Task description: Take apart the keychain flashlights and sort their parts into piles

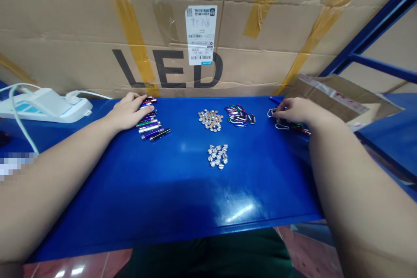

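Note:
At the left, my left hand (128,110) lies over the far end of a row of small metal tubes like mini flashlights (150,128), in purple, silver, green, black and red. Its thumb and fingers are apart, touching the tubes. On the right, my right hand (295,110) has its fingers pinched at a silver carabiner (271,113); the grip is partly hidden. Another silver carabiner (282,126) lies just below the fingers. Coloured pieces (301,129) sit under the wrist. A heap of coloured carabiners (237,115) lies left of this hand.
Mid-table are a pile of small round button-like discs (211,120) and several silver metal caps (217,156). A white power strip (48,106) with cables stands at far left. An open cardboard box (339,95) is at right. A large carton (169,30) walls the back of the blue table (182,208).

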